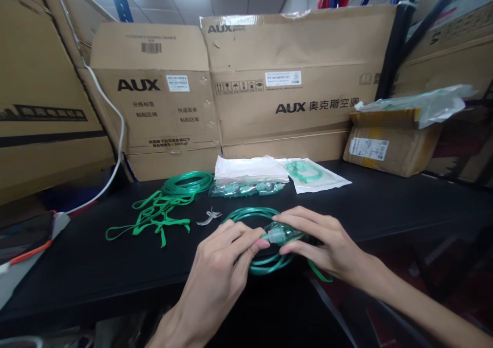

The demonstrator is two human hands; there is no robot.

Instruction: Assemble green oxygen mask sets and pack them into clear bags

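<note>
My left hand point(221, 263) and my right hand point(319, 242) meet over a coil of green tubing point(252, 217) at the near edge of the black table point(385, 199). Between the fingertips sits a clear green mask piece point(279, 232). The left hand's fingers pinch its left end together with the tubing. My right hand's fingers curl round the piece from the right. Part of the coil is hidden under both hands.
Loose green straps point(154, 217) and a second tubing coil point(188, 182) lie to the left. A small clear clip point(209, 217), sealed plastic bags point(250, 173) and a packaged mask point(316, 176) lie behind. AUX cartons point(292, 75) wall the back; a phone point(25, 235) lies far left.
</note>
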